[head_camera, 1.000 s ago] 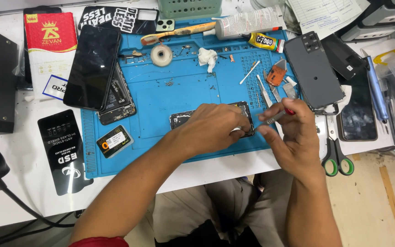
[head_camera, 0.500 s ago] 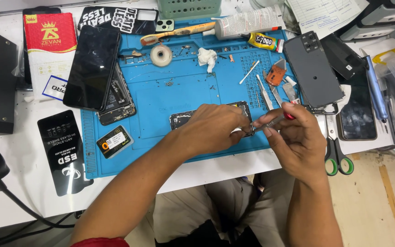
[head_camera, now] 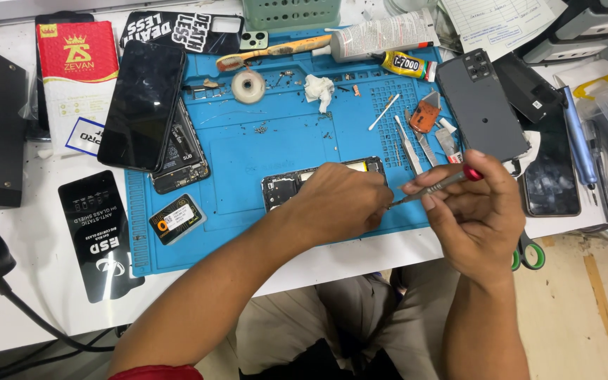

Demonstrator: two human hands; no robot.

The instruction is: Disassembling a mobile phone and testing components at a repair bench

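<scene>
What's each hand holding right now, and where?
Right hand grips a screwdriver mid-shaft. Left hand rests on the opened phone; any grip is hidden.

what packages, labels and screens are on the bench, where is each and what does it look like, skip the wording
Red and white flat pouch: far left, upright rectangle.
Black flat packet: left of the blue mat, white print.
Black sleeve: top edge, white lettering.
Dark phone screen: mat's left edge, blank, glossy.
Small black label card: mat's near left, white sticker.
Yellow and black glue tube: mat's top right.
</scene>
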